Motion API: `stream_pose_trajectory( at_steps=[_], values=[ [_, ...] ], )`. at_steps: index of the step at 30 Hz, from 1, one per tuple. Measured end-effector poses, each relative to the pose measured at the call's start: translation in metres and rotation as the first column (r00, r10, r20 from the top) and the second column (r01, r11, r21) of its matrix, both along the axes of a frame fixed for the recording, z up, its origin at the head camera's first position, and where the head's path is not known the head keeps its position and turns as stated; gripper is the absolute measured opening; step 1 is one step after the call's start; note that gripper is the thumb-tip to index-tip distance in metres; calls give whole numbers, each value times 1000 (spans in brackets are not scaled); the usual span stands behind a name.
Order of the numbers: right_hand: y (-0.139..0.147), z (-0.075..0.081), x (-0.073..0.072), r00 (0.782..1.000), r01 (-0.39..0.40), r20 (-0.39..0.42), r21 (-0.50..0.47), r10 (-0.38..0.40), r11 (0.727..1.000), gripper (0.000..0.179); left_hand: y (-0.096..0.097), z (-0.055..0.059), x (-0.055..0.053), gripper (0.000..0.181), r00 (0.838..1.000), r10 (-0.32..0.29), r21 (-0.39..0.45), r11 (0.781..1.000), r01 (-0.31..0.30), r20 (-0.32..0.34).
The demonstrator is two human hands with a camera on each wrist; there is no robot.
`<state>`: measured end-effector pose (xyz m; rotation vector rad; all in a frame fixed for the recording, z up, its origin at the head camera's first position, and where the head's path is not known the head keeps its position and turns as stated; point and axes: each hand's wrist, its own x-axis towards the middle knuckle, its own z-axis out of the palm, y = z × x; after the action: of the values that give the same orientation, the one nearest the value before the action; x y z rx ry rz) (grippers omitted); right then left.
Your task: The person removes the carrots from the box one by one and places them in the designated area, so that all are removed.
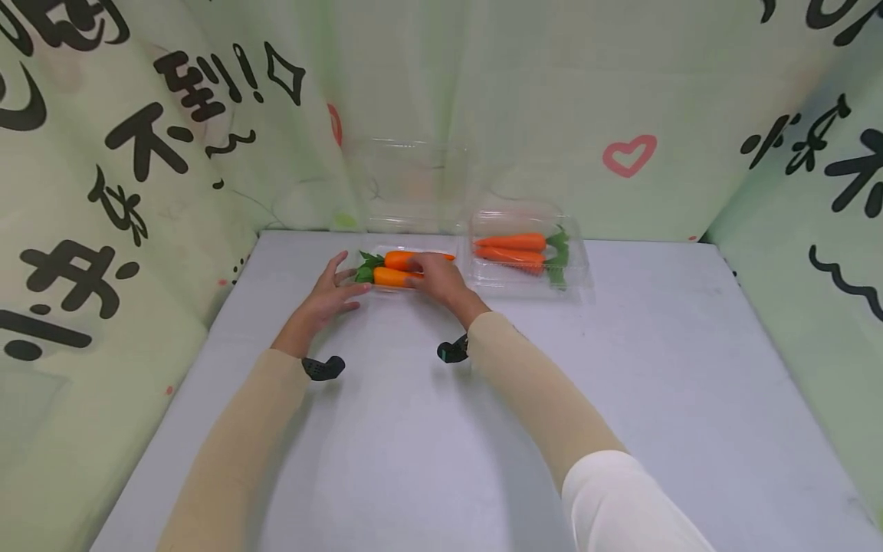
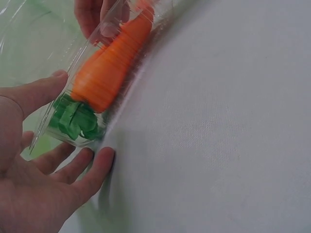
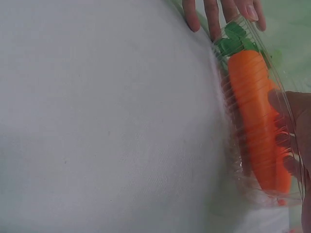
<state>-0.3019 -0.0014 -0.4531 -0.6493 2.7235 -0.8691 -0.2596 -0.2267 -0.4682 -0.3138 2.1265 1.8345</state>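
Two orange carrots (image 2: 112, 63) with green tops lie in a clear plastic box (image 3: 233, 162) at the back of the table. My right hand (image 1: 439, 277) reaches into this box from above, its curled fingers on the rear carrot (image 1: 400, 259). The front carrot (image 3: 250, 97) lies just beside it. At the leafy end, my left hand (image 1: 329, 297) spreads its thumb and fingers around the box's corner. In the left wrist view, the left thumb (image 2: 46, 91) is at the rim and the fingers are low by the end wall.
To the right, a second clear box (image 1: 586, 280) holds carrots (image 1: 512, 249) with leaves pointing right. The first box's transparent lid (image 1: 414, 176) stands raised behind it, against the printed curtain (image 1: 538, 115). A white table (image 1: 428, 460) extends toward me.
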Motion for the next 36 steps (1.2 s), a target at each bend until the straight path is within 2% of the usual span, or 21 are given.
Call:
stream_pose_trajectory(
  at_steps=[5, 12, 19, 25, 30, 34, 36],
  values=[
    [-2, -3, -2, 1000, 17, 0, 4, -17, 1000, 40, -1, 0, 1, 94, 1000, 5, -21, 1000, -5, 5],
    [-1, 0, -4, 998, 1, 70, 17, -2, 1000, 43, 1, 1, 1, 94, 1000, 9, -32, 999, -9, 15],
    [-3, 3, -6, 990, 25, 135, 19, -27, 1000, 43, 0, 1, 0, 94, 1000, 10, -29, 1000, -9, 11],
    [-4, 8, -8, 989, 19, 146, 25, -22, 1000, 40, -1, 1, -1, 95, 1000, 7, -22, 1000, -7, 5],
    [-5, 8, -9, 978, 14, 208, 17, -17, 1000, 42, -1, 1, 0, 95, 1000, 12, -44, 999, -11, 24],
    [-6, 8, -9, 974, 15, 225, 24, -20, 1000, 41, -1, 3, 1, 95, 999, 9, -30, 1000, -8, 41],
    [-6, 9, -9, 972, 14, 236, 39, -23, 999, 42, 0, 9, 3, 94, 999, 0, -22, 1000, 1, 52]
  ],
)
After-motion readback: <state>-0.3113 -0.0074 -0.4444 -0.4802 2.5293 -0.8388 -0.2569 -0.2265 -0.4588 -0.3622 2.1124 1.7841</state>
